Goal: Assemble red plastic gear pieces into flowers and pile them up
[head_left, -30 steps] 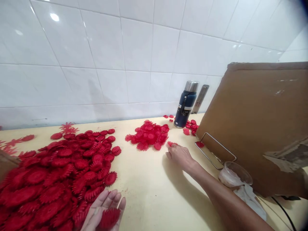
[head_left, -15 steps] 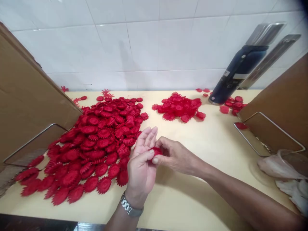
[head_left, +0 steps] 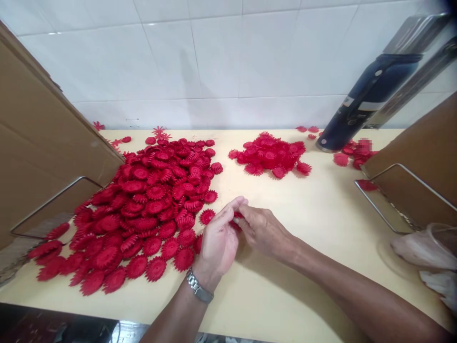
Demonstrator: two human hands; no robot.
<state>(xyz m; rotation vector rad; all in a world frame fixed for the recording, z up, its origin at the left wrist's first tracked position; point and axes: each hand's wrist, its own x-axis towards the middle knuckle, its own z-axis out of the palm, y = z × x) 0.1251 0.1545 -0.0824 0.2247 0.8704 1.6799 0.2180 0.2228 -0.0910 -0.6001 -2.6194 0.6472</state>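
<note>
My left hand, a metal watch on its wrist, is cupped with its palm turned up and its fingers bent inward. Against its fingers, my right hand pinches a small red scalloped flower piece, mostly hidden between both hands. Left of my hands spreads a large heap of red flower pieces, round and toothed at the rim. Farther off lies a smaller pile of flat red petal discs, beyond my hands and a little to the right.
A cardboard sheet in a wire stand borders the left, and another cardboard sheet the right. A dark blue bottle stands near the tiled wall. At the right edge sits a clear plastic cup.
My left fingers have curled in toward the red flower piece, and my right hand has turned so that its back covers more of it. The view has shifted slightly.
</note>
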